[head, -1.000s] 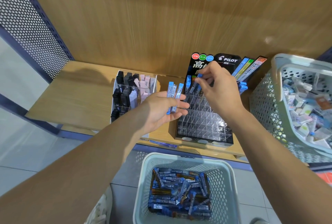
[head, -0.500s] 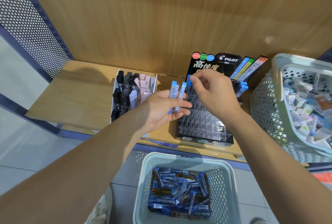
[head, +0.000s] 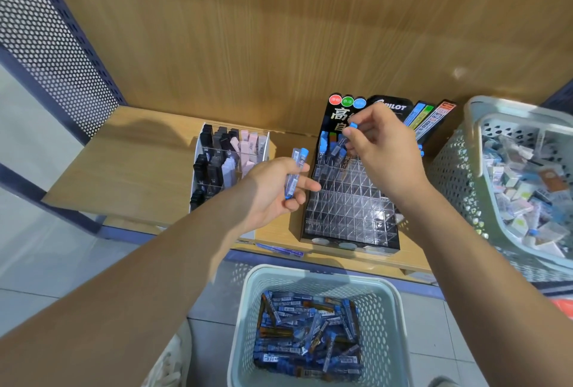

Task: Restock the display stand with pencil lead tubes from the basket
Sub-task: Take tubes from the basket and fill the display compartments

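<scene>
Pencil lead tube (head: 353,125) is pinched by R hand (head: 384,150) at back rows of display stand (head: 350,206). Two more tubes (head: 296,172) are gripped in L hand (head: 273,197) beside it; others are piled in basket (head: 245,324) below.

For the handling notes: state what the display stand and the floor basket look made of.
The display stand looks clear hard plastic, likely acrylic, glossy: cell walls glint, dark base shows through. The floor basket looks pale green moulded plastic, matte: walls perforated with regular holes.
</scene>
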